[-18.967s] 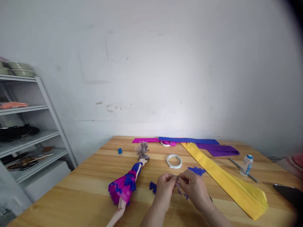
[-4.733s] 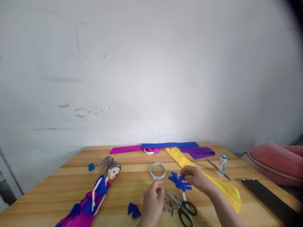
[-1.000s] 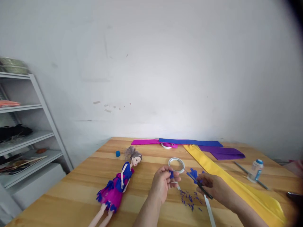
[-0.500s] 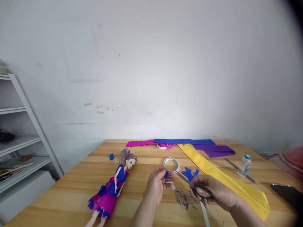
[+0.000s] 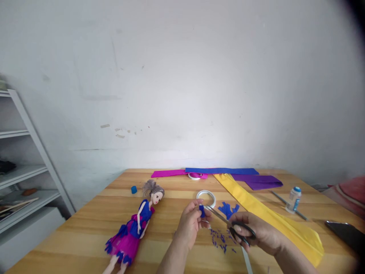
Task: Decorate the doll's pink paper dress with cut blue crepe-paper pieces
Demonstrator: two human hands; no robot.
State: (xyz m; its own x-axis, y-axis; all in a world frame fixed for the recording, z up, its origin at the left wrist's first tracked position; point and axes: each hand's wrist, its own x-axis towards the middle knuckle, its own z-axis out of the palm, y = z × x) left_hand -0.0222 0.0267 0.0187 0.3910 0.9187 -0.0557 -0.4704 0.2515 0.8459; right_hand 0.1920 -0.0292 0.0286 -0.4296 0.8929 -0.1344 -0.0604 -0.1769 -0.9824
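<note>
My left hand (image 5: pixel 190 225) pinches a small blue paper piece (image 5: pixel 201 210) above the wooden table (image 5: pixel 85 228). My right hand (image 5: pixel 256 236) grips black-handled scissors (image 5: pixel 228 222), whose blades point left at the blue piece. Small blue paper scraps (image 5: pixel 220 239) lie on the table between my hands. A cut blue paper shape (image 5: pixel 227 209) lies just beyond the scissors. A doll (image 5: pixel 137 224) in a pink and blue paper dress lies face up to the left of my left hand.
A white tape roll (image 5: pixel 205 198) sits beyond my hands, a second one (image 5: pixel 194 176) farther back. Pink, blue (image 5: pixel 221 171), purple and yellow (image 5: pixel 268 217) paper strips lie at the back and right. A glue bottle (image 5: pixel 291 199), a blue cap (image 5: pixel 134 189), a dark flat object (image 5: pixel 345 233) and a shelf (image 5: pixel 19 179) are around.
My right hand took up the scissors, which lay on the table seconds ago, and brought the blades to the blue piece in my left hand. In the last half second little has moved.
</note>
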